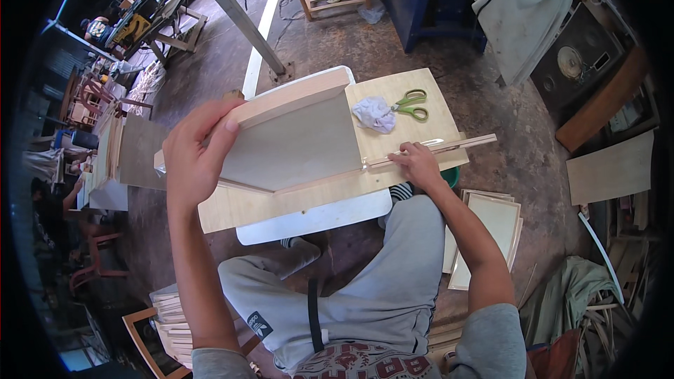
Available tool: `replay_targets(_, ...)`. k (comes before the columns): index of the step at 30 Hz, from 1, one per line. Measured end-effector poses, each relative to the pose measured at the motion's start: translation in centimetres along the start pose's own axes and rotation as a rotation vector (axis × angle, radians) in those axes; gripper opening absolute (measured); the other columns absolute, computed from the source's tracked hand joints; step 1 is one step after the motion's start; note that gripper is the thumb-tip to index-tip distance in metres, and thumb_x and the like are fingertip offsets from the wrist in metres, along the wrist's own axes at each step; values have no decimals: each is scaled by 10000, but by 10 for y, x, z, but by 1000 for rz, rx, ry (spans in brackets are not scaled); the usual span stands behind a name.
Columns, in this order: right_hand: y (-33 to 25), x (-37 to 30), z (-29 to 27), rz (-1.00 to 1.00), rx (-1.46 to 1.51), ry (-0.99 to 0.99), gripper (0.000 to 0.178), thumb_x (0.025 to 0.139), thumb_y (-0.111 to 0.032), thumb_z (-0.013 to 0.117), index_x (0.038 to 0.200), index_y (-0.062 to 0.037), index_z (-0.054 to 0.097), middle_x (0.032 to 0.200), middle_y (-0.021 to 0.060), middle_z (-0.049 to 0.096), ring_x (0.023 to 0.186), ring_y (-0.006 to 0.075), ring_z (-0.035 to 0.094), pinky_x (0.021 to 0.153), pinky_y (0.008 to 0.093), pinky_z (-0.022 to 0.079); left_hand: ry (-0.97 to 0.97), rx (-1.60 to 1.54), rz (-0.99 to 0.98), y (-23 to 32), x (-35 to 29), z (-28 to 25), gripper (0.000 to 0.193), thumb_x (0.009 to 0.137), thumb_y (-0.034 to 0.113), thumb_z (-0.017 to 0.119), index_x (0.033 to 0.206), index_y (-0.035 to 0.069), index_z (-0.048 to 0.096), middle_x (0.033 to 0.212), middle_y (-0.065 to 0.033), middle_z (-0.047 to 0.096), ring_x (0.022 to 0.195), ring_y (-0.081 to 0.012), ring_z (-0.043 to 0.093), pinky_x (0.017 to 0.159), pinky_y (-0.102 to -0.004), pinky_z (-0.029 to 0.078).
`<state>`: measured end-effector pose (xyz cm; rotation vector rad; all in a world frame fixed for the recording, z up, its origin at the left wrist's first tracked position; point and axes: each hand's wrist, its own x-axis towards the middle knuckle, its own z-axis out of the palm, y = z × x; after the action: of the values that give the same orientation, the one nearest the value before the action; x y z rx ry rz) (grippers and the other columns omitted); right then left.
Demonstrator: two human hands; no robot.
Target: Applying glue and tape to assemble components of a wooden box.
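A shallow wooden frame (302,98) with a grey inner panel rests tilted on a pale plywood board (421,88). My left hand (200,147) is closed on the frame's left side, thumb over the rim. Thin wooden strips (477,141) lie along the right part of the board, reaching past its edge. Over them, my right hand (418,165) has its fingers bent and pressed down, close to the frame's near right corner. Something clear and shiny shows by that corner. Green-handled scissors (413,107) lie beside a crumpled white cloth or bag (375,114) on the board.
A white tabletop (316,219) supports the board, in front of my knees. Flat framed panels (484,238) are stacked on the floor at right. A metal post (242,24) rises beyond the table. Bundled wood pieces (172,323) lie at lower left. Other people are far left.
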<state>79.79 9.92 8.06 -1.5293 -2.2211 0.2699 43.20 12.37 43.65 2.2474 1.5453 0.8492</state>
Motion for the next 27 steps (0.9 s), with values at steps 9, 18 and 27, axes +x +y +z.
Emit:
replay_targets(9,1,0,-3,-31,-23,25,333,799,-103,725,1089,-244,805,1069,41,640,1000,254,604,897,390,500,0,4,16,-2,1,3,294,943,262,647,1109,40,745,1019,-112,750,920,-245,710,847,-320,526)
replay_targets(18,2,0,0,-55,-2,68,370,754,-107,743,1087,-256,798,1095,35,665,991,259,592,850,394,526,-26,-107,41,-7,0,3,309,957,244,645,1130,3,728,1068,-132,742,970,-207,690,878,-322,515)
replay_targets(27,3,-1,-2,-29,-40,43,441,705,-73,739,1100,-266,778,1117,10,668,1059,247,575,904,387,503,-6,-48,30,-2,1,2,312,955,244,645,1119,-8,725,1007,-124,729,931,-210,675,862,-322,509)
